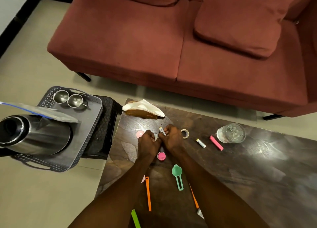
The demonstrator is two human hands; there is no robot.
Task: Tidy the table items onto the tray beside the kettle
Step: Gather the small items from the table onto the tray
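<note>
there, at the far left, a steel kettle (34, 135) lies on a dark lattice tray (89, 124), its mouth toward the left edge and its long axis running left to right. a clear plastic bag (42, 111) rests over the kettle, and two steel cups (67, 98) stand side by side at the tray's far end. the tray sits on a dark stool (106, 124) just beside the desk (240, 176).

on the desk's far left corner a napkin holder (142, 111) stands with white napkins. nearer, a pale pink disc (139, 134) lies touching the left hand (149, 144). that hand's grip is curled round a small white tube (155, 136), whose dark tip points away from the person. the right hand (172, 139) meets it knuckle to knuckle, its grip pinched on a second white tube (162, 130), tilted with its end toward the far left. a pink lid (161, 156) lies between the wrists.

closer to the person, an orange clip (148, 193) lies lengthwise toward the person, a green clip (135, 218) lies at the bottom edge, and a green scoop (177, 176) has its bowl away and handle toward the person. another orange clip (194, 199) shows partly under the right forearm.

right of the hands lie a tape roll (185, 133), a third white tube (201, 143) on a diagonal, a pink clip (216, 142) on the same slant, and a glass of water (230, 133).
</note>
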